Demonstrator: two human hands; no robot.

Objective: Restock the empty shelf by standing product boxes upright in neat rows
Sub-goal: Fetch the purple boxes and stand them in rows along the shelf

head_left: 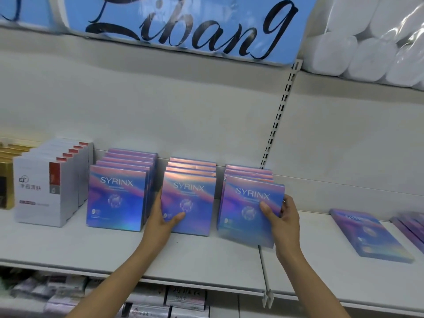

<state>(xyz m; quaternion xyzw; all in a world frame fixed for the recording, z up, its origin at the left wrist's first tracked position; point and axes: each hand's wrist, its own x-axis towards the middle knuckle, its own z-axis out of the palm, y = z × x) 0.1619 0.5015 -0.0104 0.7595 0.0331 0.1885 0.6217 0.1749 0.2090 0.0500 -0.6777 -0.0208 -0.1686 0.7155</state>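
Observation:
Three rows of upright purple-blue SYRINX boxes stand on the white shelf (197, 255). The left row (115, 198) stands untouched. My left hand (164, 220) grips the left edge of the front box of the middle row (190, 198), thumb on its face. My right hand (283, 222) holds the right edge of the front box of the right row (243, 207), thumb on its front and fingers behind. That box leans slightly forward of the boxes behind it.
A SYRINX box (369, 235) lies flat on the shelf to the right, with more flat boxes (410, 226) at the frame edge. White boxes (46, 182) and gold boxes (5, 175) stand at the left. A slotted upright (278, 118) divides the back panel. Wrapped white rolls (367, 42) sit above.

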